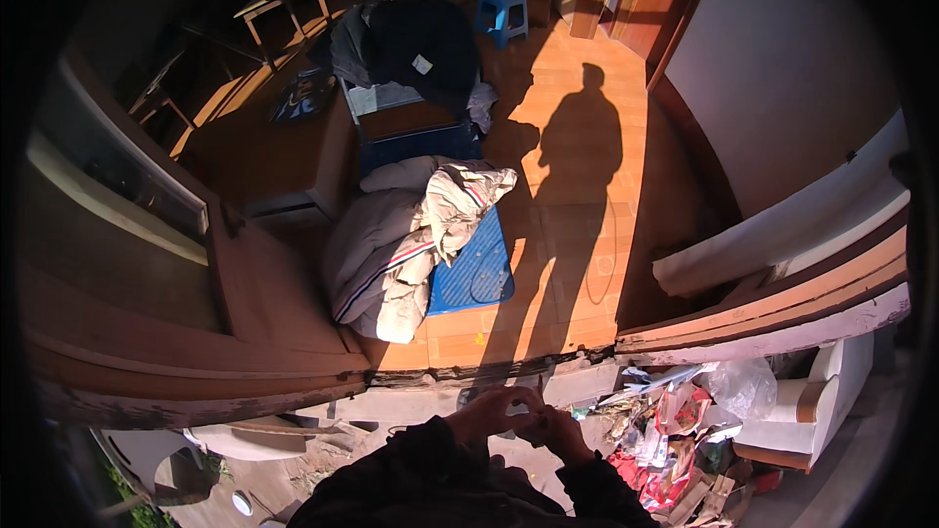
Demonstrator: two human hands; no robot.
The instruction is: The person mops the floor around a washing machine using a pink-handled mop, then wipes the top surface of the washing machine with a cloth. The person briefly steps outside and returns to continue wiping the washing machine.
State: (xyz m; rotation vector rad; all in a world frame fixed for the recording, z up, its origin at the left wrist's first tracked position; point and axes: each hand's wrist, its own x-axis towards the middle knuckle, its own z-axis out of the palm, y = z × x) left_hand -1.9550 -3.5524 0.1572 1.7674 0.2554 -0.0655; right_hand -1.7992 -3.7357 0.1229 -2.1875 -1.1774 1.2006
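Note:
My left hand [486, 413] and my right hand [559, 432] are close together at the bottom middle, in front of my dark sleeves. The fingers of both are curled in toward each other. Whatever they hold between them is small and shaded, and I cannot make it out. Just beyond my hands runs a worn door threshold [528, 372]. Past it, a beige padded coat [391, 259] with a striped trim lies heaped over a ribbed blue plastic piece [476, 269]; neither hand touches them.
Dark clothes [435, 49] cover a seat beside a brown cabinet [274, 156]. A blue stool [503, 15] stands farther back on the orange tiled floor [587, 225], where shadows of people fall. To my right is a rubbish heap [675, 440] beside a white-and-brown box-like piece [817, 411].

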